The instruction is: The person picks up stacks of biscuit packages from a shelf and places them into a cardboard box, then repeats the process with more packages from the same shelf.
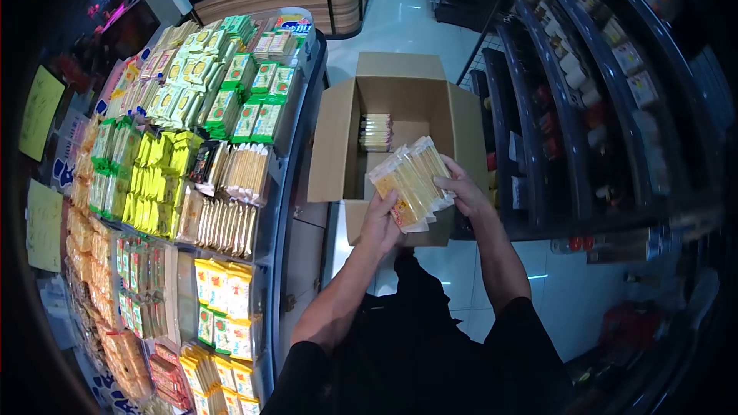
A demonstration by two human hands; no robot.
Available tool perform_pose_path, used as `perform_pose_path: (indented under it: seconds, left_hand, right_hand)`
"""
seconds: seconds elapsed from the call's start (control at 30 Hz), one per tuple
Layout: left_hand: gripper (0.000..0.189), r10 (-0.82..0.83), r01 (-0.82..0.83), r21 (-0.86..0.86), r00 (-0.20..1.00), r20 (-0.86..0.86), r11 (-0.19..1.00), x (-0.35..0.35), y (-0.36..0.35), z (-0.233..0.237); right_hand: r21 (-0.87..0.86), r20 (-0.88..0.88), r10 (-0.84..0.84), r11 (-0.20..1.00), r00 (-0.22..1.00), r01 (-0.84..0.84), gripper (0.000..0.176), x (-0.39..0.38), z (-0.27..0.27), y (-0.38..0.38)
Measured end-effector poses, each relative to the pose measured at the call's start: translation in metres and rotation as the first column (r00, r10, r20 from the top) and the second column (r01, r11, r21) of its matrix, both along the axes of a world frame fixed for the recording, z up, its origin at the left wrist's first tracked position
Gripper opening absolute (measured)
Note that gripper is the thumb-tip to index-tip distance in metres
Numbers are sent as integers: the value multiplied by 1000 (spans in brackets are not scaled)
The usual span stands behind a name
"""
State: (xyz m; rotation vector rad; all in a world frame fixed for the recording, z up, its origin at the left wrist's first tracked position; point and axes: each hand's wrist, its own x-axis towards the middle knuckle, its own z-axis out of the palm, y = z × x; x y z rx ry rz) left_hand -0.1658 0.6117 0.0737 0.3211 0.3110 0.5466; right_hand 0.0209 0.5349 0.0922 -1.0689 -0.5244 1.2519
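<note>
A fanned stack of flat snack packets point(411, 183) in clear wrapping with yellowish contents is held between my two hands, over the near part of an open cardboard box point(330, 146). My left hand point(381, 219) grips the stack's lower left side, thumb on top. My right hand point(463, 188) is closed on its right edge, thumb also on top. Inside the box, a small pile of similar-looking packets point(376, 132) lies against the left wall. The box flaps are folded outward, and the stack hides part of the box floor.
To my left runs a display counter with rows of packets: green-and-white packs point(257, 119), yellow packs point(157, 184), and beige packets point(228, 224). Dark shelves point(565, 107) with goods rise on the right. A wood-fronted counter point(284, 1) stands beyond the tiled floor point(392, 11).
</note>
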Motion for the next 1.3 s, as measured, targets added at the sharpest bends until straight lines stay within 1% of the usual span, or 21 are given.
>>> perform_pose_path:
  seconds: [0.03,0.1,0.13,0.17,0.2,0.23,0.27,0.3,0.33,0.53,0.63,0.67,0.73,0.8,0.83,0.9,0.97,1.17,1.23,1.27,1.3]
  left_hand:
    - [52,57,-57,-2,998,8,998,15,9,-11]
    - [49,104,-106,-74,994,-29,992,37,27,-38]
    - [48,139,-143,-175,990,-35,974,45,36,-53]
    - [46,175,-181,-274,984,-43,945,52,45,-69]
    - [50,197,-210,-301,978,-76,930,59,52,-79]
    - [50,208,-226,-310,974,-91,924,65,59,-89]
    - [53,276,-291,-330,957,-95,898,70,64,-100]
    - [57,341,-354,-347,935,-101,868,74,70,-109]
    - [58,383,-419,-337,908,-171,843,81,75,-117]
    - [54,518,-576,-338,817,-252,744,110,101,-160]
    - [52,560,-635,-367,773,-299,680,124,107,-170]
    - [52,560,-641,-366,768,-311,675,127,106,-173]
    - [53,489,-671,-328,723,-489,665,134,107,-179]
    - [54,471,-679,-344,713,-519,649,136,109,-188]
    - [55,455,-684,-362,707,-541,633,135,110,-196]
    - [56,449,-697,-353,689,-568,624,134,114,-210]
    - [57,430,-705,-350,674,-600,617,130,117,-224]
    - [60,383,-710,-364,657,-649,603,126,126,-257]
    - [59,401,-686,-380,694,-598,620,129,127,-266]
    - [56,408,-692,-394,694,-594,605,131,129,-267]
    - [56,410,-693,-397,695,-590,602,131,130,-270]
  right_hand:
    - [-12,-11,17,1000,1000,-17,66,19,-5,16]
    - [-103,82,119,988,989,-111,66,50,-20,46]
    - [-134,140,154,982,978,-135,66,63,-28,63]
    - [-145,125,168,978,978,-149,66,73,-37,79]
    - [-192,143,245,957,959,-216,66,82,-50,94]
    - [-240,158,324,929,933,-282,67,90,-64,109]
    - [-241,152,393,905,907,-351,68,97,-78,122]
    - [-247,137,405,898,904,-364,68,100,-90,134]
    - [-244,102,422,888,901,-389,69,101,-104,147]
    - [-382,-6,548,772,836,-509,68,119,-167,196]
    - [-430,27,638,702,769,-568,65,129,-185,216]
    - [-435,33,686,665,727,-607,63,130,-192,219]
    - [-438,34,733,622,679,-649,60,131,-209,225]
    - [-504,105,804,550,585,-666,56,127,-229,234]
    - [-499,105,808,547,580,-672,56,125,-244,236]
    - [-559,226,831,538,508,-631,52,116,-268,241]
    - [-551,239,833,540,499,-636,52,112,-283,245]
    - [-604,369,804,588,466,-538,70,105,-325,253]
    - [-575,366,764,635,532,-516,70,112,-306,258]
    - [-610,329,787,599,522,-518,72,113,-285,264]
    - [-613,332,789,597,517,-518,72,112,-296,263]
